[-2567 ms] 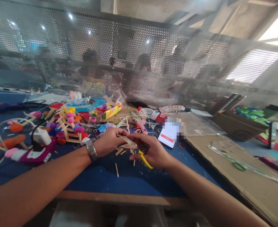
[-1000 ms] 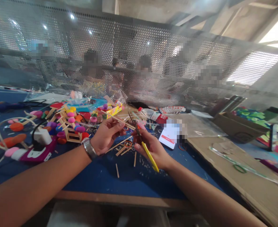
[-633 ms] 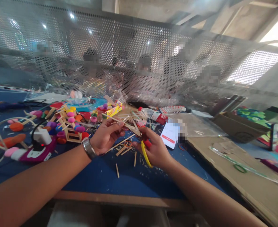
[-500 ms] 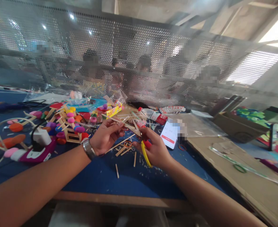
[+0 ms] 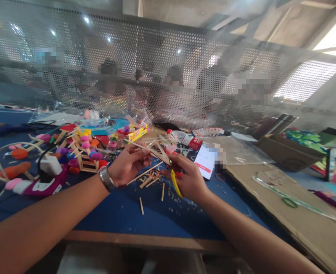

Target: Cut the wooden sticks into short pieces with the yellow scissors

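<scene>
My left hand (image 5: 131, 164), with a metal watch at the wrist, pinches a thin wooden stick (image 5: 138, 144) above the blue table (image 5: 99, 217). My right hand (image 5: 186, 177) is closed on scissors with yellow and red handles (image 5: 176, 184). The scissor blades (image 5: 164, 154) point up and left, close to the stick; whether they touch it I cannot tell. Below the hands lie cut stick pieces (image 5: 146, 180), a rubber band and small shavings. Two short pieces (image 5: 141, 206) rest nearer the table's front edge.
Colourful foam and stick shapes (image 5: 85, 152) and a purple power strip (image 5: 46, 184) crowd the left. A phone (image 5: 204, 161), a bottle (image 5: 185, 139) and cardboard (image 5: 265, 190) lie right. A perforated screen (image 5: 156, 49) stands behind, with people beyond it.
The scissors and my right hand have shifted very slightly, and the blades look spread a little differently. My left hand holds the stick in nearly the same place.
</scene>
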Demonstrator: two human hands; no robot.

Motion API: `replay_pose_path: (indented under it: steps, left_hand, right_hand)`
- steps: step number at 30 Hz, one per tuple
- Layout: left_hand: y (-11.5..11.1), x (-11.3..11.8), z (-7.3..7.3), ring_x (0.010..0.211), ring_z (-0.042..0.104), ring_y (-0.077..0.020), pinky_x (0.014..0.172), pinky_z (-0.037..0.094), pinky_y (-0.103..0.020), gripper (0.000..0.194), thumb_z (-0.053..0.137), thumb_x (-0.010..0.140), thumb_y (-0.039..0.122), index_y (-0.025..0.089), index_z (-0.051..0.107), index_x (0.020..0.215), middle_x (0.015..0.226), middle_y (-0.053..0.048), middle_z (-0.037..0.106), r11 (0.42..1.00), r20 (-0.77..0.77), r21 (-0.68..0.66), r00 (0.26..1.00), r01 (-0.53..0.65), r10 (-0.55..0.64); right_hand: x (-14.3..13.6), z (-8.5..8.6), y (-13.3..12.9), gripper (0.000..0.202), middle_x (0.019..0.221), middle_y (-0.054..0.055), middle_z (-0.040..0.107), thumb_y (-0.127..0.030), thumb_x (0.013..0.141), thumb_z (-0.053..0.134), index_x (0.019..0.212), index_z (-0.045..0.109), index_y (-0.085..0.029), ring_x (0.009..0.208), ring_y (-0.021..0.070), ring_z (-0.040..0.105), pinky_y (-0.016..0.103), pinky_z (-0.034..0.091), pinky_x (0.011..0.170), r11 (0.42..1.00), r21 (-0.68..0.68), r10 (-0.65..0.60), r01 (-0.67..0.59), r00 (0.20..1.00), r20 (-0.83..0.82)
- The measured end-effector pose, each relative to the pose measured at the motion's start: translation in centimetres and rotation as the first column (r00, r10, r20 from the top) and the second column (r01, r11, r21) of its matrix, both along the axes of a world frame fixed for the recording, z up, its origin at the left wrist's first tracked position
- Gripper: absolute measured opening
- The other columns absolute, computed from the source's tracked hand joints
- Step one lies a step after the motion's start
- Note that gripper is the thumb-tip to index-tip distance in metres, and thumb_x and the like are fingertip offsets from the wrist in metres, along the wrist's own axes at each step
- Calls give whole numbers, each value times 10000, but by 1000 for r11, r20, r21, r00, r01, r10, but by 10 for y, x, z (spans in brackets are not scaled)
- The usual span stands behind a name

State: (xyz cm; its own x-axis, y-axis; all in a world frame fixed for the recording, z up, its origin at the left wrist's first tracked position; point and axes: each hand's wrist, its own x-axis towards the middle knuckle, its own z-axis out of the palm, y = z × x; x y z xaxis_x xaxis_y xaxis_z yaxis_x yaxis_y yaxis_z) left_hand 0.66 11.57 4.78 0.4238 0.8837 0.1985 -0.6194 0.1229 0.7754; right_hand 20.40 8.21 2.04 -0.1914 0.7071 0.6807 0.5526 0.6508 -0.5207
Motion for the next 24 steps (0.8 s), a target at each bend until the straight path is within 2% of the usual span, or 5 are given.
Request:
replay_pose_path:
  steps: [4, 10, 15, 24]
  left_hand:
    - [0, -1, 0, 502, 561, -60, 528, 471, -176, 308, 939, 601, 239, 125, 668, 691, 600, 20, 658, 1000, 11, 9, 1000, 13, -13]
    - [0, -2, 0, 511, 563, -56, 551, 483, -174, 272, 924, 627, 216, 120, 679, 695, 597, 16, 653, 999, 28, -3, 999, 38, -38]
    - [0, -2, -1, 516, 566, -56, 561, 491, -177, 261, 914, 644, 222, 116, 681, 695, 621, 7, 671, 999, 22, -7, 998, 51, -51]
    - [-3, -3, 1, 513, 585, -64, 576, 501, -180, 291, 898, 656, 196, 126, 616, 636, 595, 12, 665, 990, 25, -24, 990, 136, -136]
  right_hand:
    - [1, 0, 0, 384, 729, 20, 598, -478, 874, 692, 1059, 720, -143, 594, 139, 489, 262, 429, 548, 1000, 27, -14, 13, 1000, 28]
    - [2, 2, -2, 489, 706, 22, 622, -555, 837, 699, 1095, 743, -142, 583, 148, 524, 268, 447, 547, 999, -34, -24, 24, 1000, 16]
    - [1, 4, -4, 516, 694, 33, 637, -539, 837, 706, 1115, 742, -105, 593, 157, 554, 273, 467, 563, 999, -34, -19, 19, 1000, 17]
    - [0, 6, -5, 424, 702, 26, 619, -500, 860, 702, 1096, 750, -152, 572, 149, 536, 264, 471, 533, 994, 105, -46, 44, 999, 11]
